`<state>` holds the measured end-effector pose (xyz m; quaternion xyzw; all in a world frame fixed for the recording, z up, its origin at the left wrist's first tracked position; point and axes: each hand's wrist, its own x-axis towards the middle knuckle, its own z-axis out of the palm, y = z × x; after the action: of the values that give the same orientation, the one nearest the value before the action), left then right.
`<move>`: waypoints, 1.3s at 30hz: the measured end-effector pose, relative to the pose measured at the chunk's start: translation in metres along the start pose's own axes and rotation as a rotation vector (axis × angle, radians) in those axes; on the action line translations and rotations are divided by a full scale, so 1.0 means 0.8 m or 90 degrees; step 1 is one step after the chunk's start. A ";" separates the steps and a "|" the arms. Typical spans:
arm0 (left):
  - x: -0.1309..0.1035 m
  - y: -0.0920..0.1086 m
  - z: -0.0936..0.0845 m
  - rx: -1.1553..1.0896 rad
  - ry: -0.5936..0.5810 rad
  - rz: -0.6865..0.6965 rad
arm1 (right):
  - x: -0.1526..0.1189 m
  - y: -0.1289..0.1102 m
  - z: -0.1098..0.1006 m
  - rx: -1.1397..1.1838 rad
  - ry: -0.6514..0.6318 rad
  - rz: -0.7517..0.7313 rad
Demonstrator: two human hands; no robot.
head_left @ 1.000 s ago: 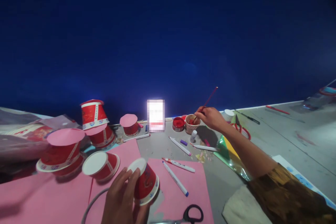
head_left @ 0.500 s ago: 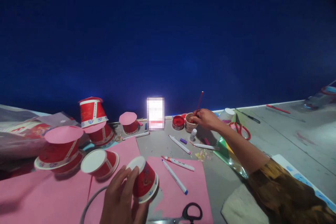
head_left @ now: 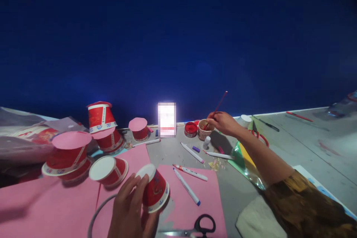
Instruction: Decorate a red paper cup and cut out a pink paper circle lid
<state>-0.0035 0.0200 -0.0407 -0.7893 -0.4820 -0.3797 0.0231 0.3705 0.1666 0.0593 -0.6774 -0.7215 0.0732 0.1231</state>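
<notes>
At seven o'clock in the view, a red paper cup (head_left: 156,191) is held base up and tilted by the left hand (head_left: 128,206), whose fingers are curled against its side; the thumb is mostly hidden. Between three and four o'clock, a slim red paintbrush (head_left: 220,102) is pinched by the right hand (head_left: 224,123), its lower end inside a small patterned cup (head_left: 204,136). Whether liquid is touched there cannot be told. An open jar of red paint (head_left: 190,129) is set at nine o'clock from the patterned cup, a small white container (head_left: 206,142) at six. From the held cup, a second red paper cup (head_left: 120,170) is seen between nine and ten o'clock; between two and three, two felt-tip markers (head_left: 186,187) are laid on pink paper (head_left: 212,197); at four, black-handled scissors (head_left: 197,227) are rested on the desk (head_left: 237,189).
</notes>
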 end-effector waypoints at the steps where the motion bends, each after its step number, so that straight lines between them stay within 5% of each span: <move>1: 0.000 0.000 0.000 -0.003 0.001 0.002 | 0.000 -0.001 -0.001 0.000 0.002 -0.002; 17: -0.004 -0.005 0.004 -0.032 0.006 -0.004 | 0.001 0.010 0.012 0.053 0.054 -0.030; 30: -0.002 -0.001 0.002 -0.036 0.016 0.001 | -0.010 0.045 -0.008 0.165 0.287 0.054; 39: -0.004 -0.006 0.005 -0.025 0.009 0.010 | -0.015 0.028 0.004 0.168 0.362 0.037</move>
<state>-0.0061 0.0219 -0.0470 -0.7908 -0.4681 -0.3941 0.0142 0.3915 0.1565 0.0494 -0.6694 -0.6226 -0.0229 0.4046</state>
